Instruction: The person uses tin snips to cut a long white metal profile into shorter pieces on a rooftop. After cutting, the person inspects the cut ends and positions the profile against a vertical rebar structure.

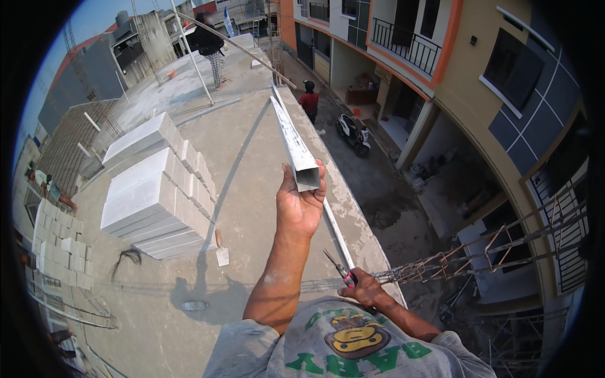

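Observation:
My left hand (299,206) grips the near end of a white square metal tube (291,135) from below, thumb on one side and fingers on the other. The tube's open end faces me, and its length runs away toward the slab's far corner. Low by my right side, my right hand (365,290) is closed around long-nose pliers (348,277) with a red-pink handle; their dark jaws point up and to the left, away from the tube. Under the tube, a thin white bar (339,234) runs along the slab's edge toward my right hand.
Pale blocks (142,198) stand stacked at left, near a trowel (222,253) and a plastic bottle (195,305). The slab edge (359,211) drops to an alley with a motorbike (353,133). Rusty rebar (479,249) juts out at right. Other people (211,47) are farther off.

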The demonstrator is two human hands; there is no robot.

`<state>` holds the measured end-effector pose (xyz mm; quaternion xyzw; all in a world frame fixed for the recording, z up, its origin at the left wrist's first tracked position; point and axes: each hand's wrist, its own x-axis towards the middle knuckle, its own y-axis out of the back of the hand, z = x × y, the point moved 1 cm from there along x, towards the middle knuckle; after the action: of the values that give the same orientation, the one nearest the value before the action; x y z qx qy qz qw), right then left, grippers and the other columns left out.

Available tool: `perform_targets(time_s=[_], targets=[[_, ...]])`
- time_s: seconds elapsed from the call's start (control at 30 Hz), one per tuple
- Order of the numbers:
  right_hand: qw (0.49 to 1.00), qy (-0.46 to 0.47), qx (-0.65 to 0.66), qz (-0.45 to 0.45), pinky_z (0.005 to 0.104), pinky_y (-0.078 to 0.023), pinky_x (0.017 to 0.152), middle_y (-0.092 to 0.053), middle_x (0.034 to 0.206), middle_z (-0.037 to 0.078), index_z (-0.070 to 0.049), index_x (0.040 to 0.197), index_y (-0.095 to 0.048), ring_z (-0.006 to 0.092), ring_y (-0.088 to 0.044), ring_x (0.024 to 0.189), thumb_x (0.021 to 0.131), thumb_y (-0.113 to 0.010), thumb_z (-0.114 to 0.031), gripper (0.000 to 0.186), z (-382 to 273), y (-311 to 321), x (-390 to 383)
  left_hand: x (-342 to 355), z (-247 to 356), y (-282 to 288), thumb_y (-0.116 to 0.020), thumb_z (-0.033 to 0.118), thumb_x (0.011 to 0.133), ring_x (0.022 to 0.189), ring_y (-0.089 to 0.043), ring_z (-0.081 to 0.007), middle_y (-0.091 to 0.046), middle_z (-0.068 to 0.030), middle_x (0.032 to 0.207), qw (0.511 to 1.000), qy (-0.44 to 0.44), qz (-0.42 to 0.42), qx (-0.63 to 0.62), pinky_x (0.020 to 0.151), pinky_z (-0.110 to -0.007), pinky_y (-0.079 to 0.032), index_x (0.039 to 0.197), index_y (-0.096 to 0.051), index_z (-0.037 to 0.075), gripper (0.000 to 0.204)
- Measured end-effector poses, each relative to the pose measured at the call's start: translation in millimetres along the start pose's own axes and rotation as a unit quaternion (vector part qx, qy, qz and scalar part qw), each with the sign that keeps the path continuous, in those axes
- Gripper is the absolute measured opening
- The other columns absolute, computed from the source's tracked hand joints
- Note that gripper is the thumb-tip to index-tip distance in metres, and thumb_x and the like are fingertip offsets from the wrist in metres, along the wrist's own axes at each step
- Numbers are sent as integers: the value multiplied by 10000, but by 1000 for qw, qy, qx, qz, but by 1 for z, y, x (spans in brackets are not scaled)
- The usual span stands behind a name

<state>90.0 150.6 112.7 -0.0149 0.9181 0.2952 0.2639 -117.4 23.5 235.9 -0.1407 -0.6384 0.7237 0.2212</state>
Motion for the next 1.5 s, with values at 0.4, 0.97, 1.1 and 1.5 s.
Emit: perform_targets(time_s=[0.4, 0.97, 1.1, 1.5], targets=[[1000, -22, 9, -17, 365, -484, 805, -635, 970, 143, 16, 1113, -568, 259, -613, 899, 704, -812, -393, 628, 2, -5, 1, -3, 1, 4, -493, 372, 985, 979, -672, -246, -605, -184, 1183, 1000, -23, 1, 21, 765, -328, -604, 1259, -493, 27, 441], [1000, -3, -9, 3, 375, -481, 765, -615, 908, 155, 31, 1071, -566, 264, -603, 852, 725, -804, -370, 581, 3, -3, -1, -12, 7, 18, -535, 383, 966, 800, -686, -221, -659, -145, 994, 1000, -13, 2, 4, 666, -296, -596, 1131, -584, 6, 414], [1000, 8, -4, 6, 374, -483, 769, -617, 913, 158, 29, 1074, -567, 268, -606, 857, 724, -802, -375, 584, 6, -4, 0, -15, 8, 14, -596, 438, 922, 704, -656, -193, -653, -103, 881, 1000, -6, 9, 6, 610, -267, -573, 1083, -591, 5, 462], [1000, -12, -17, -6, 378, -488, 786, -634, 934, 161, 22, 1086, -573, 276, -622, 877, 720, -803, -385, 594, 2, -2, 0, -7, -8, -21, -644, 284, 888, 773, -655, -200, -633, -140, 1000, 976, -31, 186, 108, 621, -282, -555, 1172, -537, 20, 402]])
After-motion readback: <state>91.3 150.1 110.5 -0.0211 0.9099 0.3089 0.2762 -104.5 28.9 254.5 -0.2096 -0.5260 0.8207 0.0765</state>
